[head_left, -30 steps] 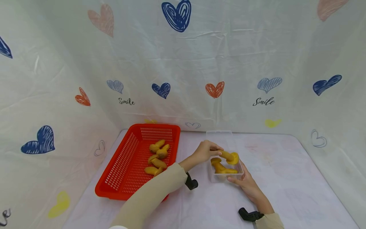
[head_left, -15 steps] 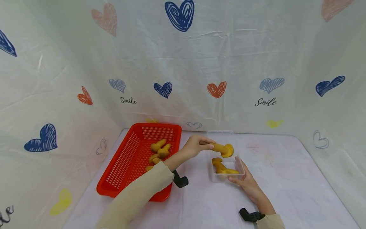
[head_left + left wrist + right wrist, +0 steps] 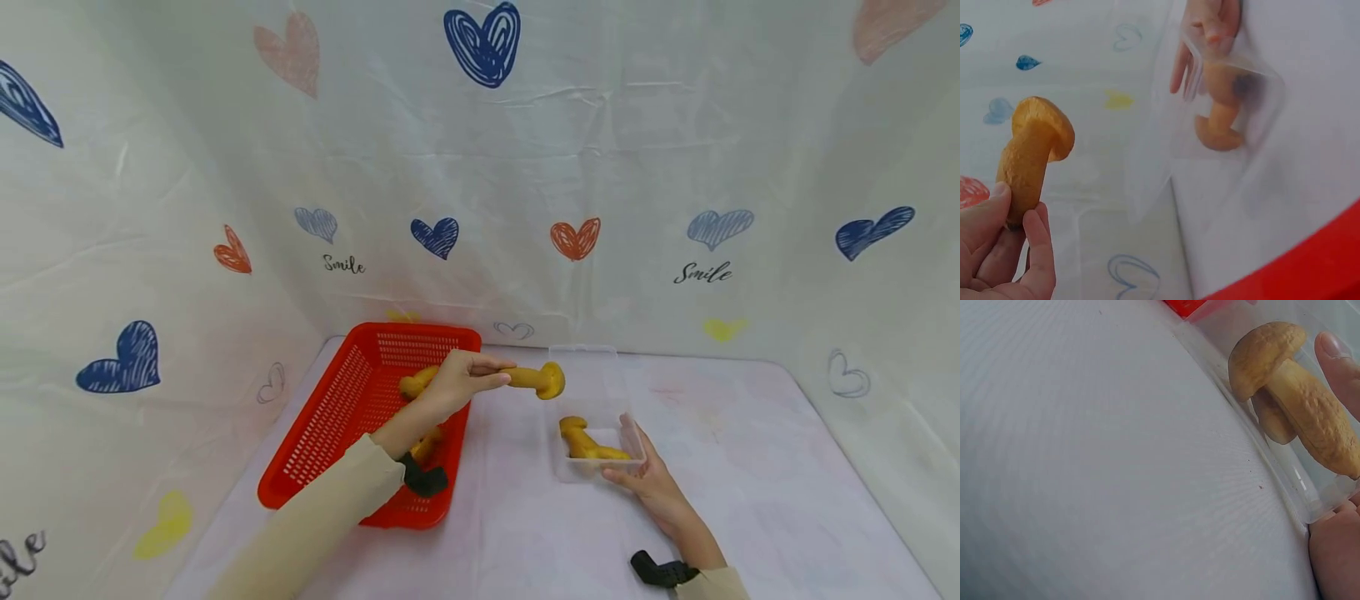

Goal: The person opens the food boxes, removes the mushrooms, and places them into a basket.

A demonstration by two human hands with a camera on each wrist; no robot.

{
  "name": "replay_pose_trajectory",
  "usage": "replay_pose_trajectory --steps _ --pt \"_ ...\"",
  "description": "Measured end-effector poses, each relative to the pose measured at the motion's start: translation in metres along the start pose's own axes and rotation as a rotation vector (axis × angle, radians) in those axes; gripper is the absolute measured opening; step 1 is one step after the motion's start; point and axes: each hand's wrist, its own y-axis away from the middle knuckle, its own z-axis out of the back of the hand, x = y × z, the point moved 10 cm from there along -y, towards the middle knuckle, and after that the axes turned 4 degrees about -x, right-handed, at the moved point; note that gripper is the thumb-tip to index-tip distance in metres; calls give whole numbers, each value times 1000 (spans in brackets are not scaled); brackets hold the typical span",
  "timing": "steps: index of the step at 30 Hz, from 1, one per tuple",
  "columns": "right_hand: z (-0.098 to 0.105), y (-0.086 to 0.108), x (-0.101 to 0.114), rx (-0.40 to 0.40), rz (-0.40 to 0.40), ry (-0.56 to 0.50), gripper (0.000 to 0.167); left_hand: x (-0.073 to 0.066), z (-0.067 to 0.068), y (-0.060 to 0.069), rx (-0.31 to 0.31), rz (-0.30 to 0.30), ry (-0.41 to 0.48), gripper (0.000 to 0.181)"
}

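Note:
My left hand (image 3: 457,383) pinches a yellow-brown mushroom (image 3: 540,380) by its stem, cap pointing right, in the air between the basket and the box. In the left wrist view this mushroom (image 3: 1032,156) stands cap up between thumb and fingers. A clear plastic box (image 3: 572,472) sits on the table with its lid (image 3: 581,367) folded back. My right hand (image 3: 652,483) grips the box's right side. Inside lies another mushroom (image 3: 588,446); the right wrist view shows that mushroom (image 3: 1313,412) with a further rounded piece partly hidden beneath it.
Left of the box stands a red perforated basket (image 3: 315,442) with several mushrooms, partly covered by my left arm. A white cloth with printed hearts (image 3: 435,238) hangs behind the table (image 3: 750,483).
The left hand has carried its mushroom from over the box leftward and slightly up, towards the basket. My right hand keeps its grip on the box.

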Motion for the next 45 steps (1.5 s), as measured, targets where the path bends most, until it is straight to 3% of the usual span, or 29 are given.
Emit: replay_pose_trajectory --steps 6,17,22,27,31,36,45 --pt "2 2 -1 -9 -24 0 103 12 28 12 -60 54 -1 26" --pt "2 -1 -6 8 -43 15 104 24 76 36 -117 47 66 30" --pt "2 -1 -8 11 -42 13 104 32 98 43 -148 20 22 32" --pt "2 -1 -7 13 -36 8 104 50 126 46 -197 12 -32 34" --pt "2 -1 -6 16 -30 3 104 70 146 51 -258 74 -86 34" --pt "2 0 -7 11 -28 4 104 89 159 58 -306 145 -118 35" --pt "1 -1 -6 7 -43 0 104 109 168 62 -336 222 -114 37"
